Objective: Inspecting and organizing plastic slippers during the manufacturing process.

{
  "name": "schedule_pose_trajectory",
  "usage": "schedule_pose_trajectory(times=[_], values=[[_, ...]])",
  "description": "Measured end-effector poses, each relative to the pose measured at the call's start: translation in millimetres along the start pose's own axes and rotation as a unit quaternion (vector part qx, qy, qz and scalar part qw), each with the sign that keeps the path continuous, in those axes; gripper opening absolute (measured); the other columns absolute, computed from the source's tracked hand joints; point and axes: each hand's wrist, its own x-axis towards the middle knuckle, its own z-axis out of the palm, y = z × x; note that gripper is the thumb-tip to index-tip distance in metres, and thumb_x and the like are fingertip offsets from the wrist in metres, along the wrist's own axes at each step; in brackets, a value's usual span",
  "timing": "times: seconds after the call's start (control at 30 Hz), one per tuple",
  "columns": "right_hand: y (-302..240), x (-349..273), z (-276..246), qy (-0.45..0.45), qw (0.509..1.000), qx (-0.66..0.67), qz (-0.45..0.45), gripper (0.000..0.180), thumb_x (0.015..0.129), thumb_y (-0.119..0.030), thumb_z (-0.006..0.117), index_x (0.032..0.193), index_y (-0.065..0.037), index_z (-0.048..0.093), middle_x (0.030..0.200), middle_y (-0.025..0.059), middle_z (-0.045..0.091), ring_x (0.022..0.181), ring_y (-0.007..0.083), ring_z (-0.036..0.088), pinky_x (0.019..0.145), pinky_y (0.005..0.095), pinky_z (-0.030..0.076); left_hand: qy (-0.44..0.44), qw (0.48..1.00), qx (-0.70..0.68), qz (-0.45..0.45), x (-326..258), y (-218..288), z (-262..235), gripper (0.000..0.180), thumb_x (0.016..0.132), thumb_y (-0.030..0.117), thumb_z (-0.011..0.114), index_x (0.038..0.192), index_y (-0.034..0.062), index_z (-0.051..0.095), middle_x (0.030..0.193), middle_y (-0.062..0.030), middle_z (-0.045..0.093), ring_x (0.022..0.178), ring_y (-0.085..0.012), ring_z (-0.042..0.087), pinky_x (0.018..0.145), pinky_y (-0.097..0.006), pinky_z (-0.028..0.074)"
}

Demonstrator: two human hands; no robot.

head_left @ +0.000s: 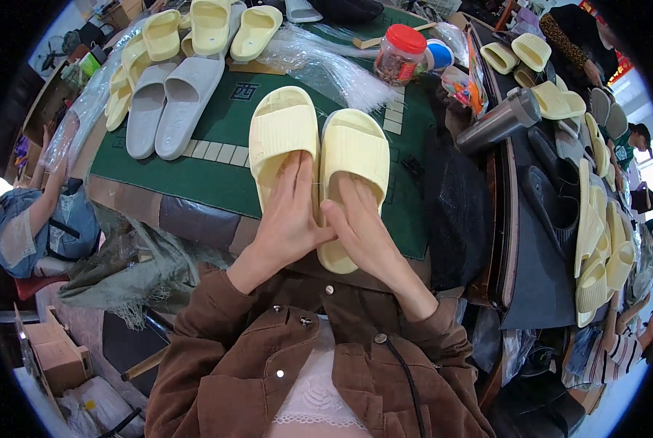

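A pair of pale yellow slide slippers is held side by side above a green mat [151,179], toes pointing away from me. My left hand [286,215] has its fingers tucked under the strap of the left slipper [283,120]. Likewise my right hand [363,230] reaches under the strap of the right slipper [356,146], whose heel shows below my wrist. My thumbs come together between the two slippers. The straps hide my fingertips. Left of the pair, two grey slides [184,102] lie on the mat, their toes turned away.
Several yellow slides [209,25] and clear plastic bags [319,62] lie at the back. A red-lidded jar [399,58] and a steel tumbler [498,120] are on the right. Beyond them are black slides [549,197] and a yellow pile [597,255]. People sit at both sides.
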Motion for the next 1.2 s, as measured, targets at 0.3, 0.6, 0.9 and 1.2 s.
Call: schedule_pose_trajectory(times=[0.3,0.6,0.9,1.2], values=[[5.4,1.4,2.8,0.007,0.999,-0.032,-0.005,0.050,0.093,-0.026,0.049,0.127,0.009,0.037,0.116,0.0295,0.047,0.110,0.0440,0.043,0.097,0.0477,0.031,-0.001,1.000,0.028,-0.008,3.5,-5.0,9.0,0.097,0.065,0.020,0.077,0.138,-0.0096,0.020,0.137,-0.0307,0.028,0.123,-0.0476,0.034,0.102,-0.048,0.032],[-5.5,-3.5,-2.1,-0.008,0.999,-0.023,-0.021,0.047,0.092,-0.019,0.053,0.127,0.007,0.037,0.114,0.0253,0.046,0.109,0.0408,0.041,0.095,0.0440,0.034,0.020,0.999,0.011,-0.035,25.9,-11.5,9.6,0.062,0.070,0.017,0.071,0.118,-0.0073,0.040,0.119,-0.0280,0.042,0.109,-0.0467,0.042,0.092,-0.050,0.037],[-14.6,-7.2,-35.9,0.137,0.987,0.023,-0.074,0.016,0.085,0.000,0.057,0.099,0.000,0.063,0.091,0.0127,0.064,0.081,0.0287,0.064,0.071,0.0329,0.050,0.084,0.993,0.085,-0.013,24.5,-17.1,26.9,0.043,0.072,0.015,0.067,0.104,-0.0073,0.049,0.107,-0.0280,0.049,0.102,-0.0454,0.047,0.090,-0.050,0.038],[29.7,26.5,-67.0,0.180,0.982,-0.049,-0.020,0.029,0.087,-0.003,0.055,0.116,-0.004,0.060,0.106,0.0104,0.063,0.082,0.0157,0.059,0.076,0.0270,0.047,0.029,0.998,0.062,-0.006,-1.1,15.7,31.2,0.042,0.068,0.014,0.066,0.100,-0.0064,0.049,0.101,-0.0248,0.048,0.099,-0.0425,0.048,0.090,-0.048,0.037]])
